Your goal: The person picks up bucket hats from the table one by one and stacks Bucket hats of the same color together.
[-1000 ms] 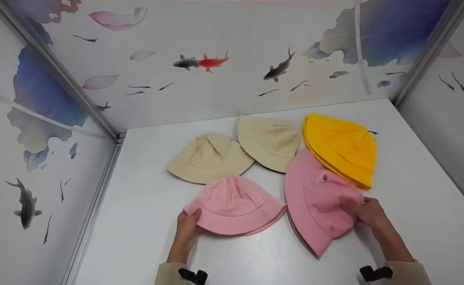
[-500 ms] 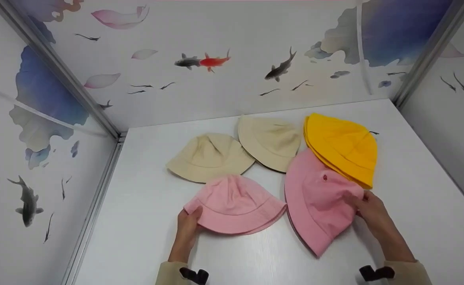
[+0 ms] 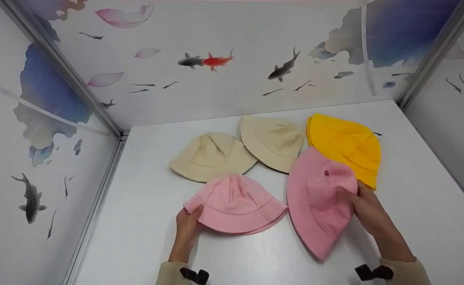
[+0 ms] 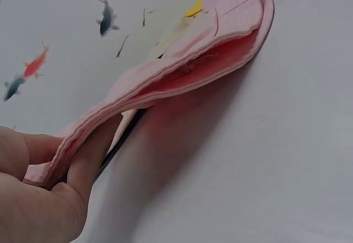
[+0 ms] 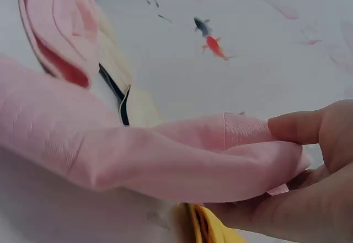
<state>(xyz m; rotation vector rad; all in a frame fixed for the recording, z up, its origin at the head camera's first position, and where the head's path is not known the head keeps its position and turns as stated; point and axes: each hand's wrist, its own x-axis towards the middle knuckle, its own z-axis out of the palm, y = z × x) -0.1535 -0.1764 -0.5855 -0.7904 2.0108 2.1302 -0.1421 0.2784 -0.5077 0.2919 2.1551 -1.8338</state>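
My left hand [image 3: 187,227] pinches the left end of the brim of a light pink bucket hat [image 3: 235,206]. In the left wrist view that hat's double brim gapes slightly, with its front edge raised over the table and a shadow below. My right hand [image 3: 368,206] grips the crown of a darker pink bucket hat [image 3: 315,198], which has a small red mark on it. Thumb on top, fingers underneath, the right hand folds the crown cloth in the right wrist view. This hat's brim faces left, and its upper part overlaps a yellow bucket hat [image 3: 346,142].
Two beige bucket hats, a left one [image 3: 214,156] and a right one [image 3: 273,140], lie behind the light pink hat, partly overlapping. All rest on a white table [image 3: 137,237]. Printed white panels [image 3: 216,95] enclose the back and both sides.
My right hand has moved up a little with the darker pink hat, whose crown shifts left and now covers more of the yellow hat. The left hand keeps its hold.
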